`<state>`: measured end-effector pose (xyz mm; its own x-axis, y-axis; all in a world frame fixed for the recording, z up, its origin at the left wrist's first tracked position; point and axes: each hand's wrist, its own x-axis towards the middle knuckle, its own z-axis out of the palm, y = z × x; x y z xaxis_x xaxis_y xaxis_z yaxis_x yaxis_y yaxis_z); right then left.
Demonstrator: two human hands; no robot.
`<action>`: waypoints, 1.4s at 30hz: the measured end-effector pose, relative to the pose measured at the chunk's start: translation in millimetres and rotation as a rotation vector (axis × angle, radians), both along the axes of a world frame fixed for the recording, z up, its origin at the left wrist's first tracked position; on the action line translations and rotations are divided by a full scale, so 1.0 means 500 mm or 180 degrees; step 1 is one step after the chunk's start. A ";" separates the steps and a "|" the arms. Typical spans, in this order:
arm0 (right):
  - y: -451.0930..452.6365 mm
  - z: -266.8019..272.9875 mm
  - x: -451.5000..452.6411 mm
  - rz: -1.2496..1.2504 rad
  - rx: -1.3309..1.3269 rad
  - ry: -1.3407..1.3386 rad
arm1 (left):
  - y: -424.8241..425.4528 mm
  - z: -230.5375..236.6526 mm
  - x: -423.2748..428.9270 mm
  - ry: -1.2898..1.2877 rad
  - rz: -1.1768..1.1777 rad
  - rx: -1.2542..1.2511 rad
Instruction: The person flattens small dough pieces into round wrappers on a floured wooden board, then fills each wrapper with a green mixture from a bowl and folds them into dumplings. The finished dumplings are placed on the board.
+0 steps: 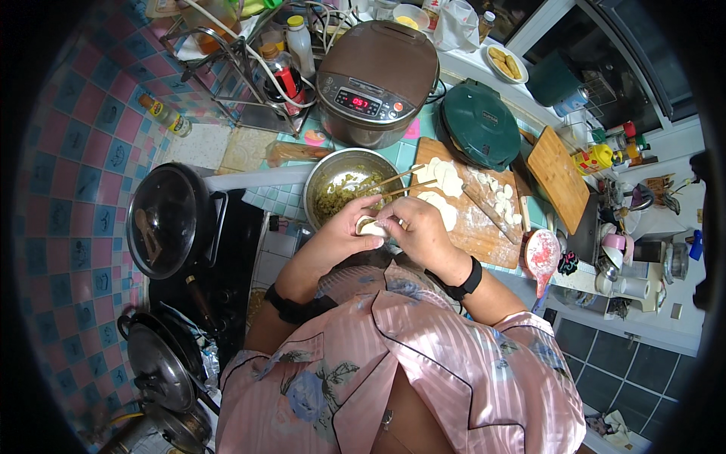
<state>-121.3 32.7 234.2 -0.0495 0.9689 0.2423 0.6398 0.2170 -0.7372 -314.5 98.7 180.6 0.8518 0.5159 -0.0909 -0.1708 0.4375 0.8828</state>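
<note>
Between my two hands is a dumpling (371,227), its wrapper folded over a filling that shows at the left. My left hand (343,228) supports it with fingers and thumb, while my right hand (417,227) pinches its right edge. Just beyond them, a steel bowl (323,162) holds chopped greenish-yellow filling, with chopsticks (400,177) resting over its right side. On the floured wooden board (471,244) to the right lie flat round dough wrappers (442,175), a rolling pin (490,214) and several small dough pieces (502,201).
A brown electric cooker (374,68) and a green electric griddle (480,125) stand behind the bowl and board. At left, a lidded pan (167,221) sits by the black stove. A red-and-white scoop (543,255) lies right of the board; another cutting board (558,176) leans farther back.
</note>
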 end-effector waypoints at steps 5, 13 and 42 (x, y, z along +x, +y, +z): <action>0.008 -0.002 0.005 0.0047 -0.0197 0.0098 | -0.001 -0.002 0.005 0.0443 0.0181 0.0106; 0.012 -0.010 0.010 0.0226 -0.0198 0.0011 | -0.002 0.004 0.002 0.0588 0.0274 0.0433; 0.036 -0.014 -0.047 -0.0356 0.0959 0.0975 | 0.036 0.035 -0.021 -0.0809 0.1303 -0.0198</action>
<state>-145.0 50.8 227.0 0.1696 0.8481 0.5019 0.4335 0.3932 -0.8108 -325.1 116.6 197.9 0.5793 0.8134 0.0526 -0.5468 0.3399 0.7652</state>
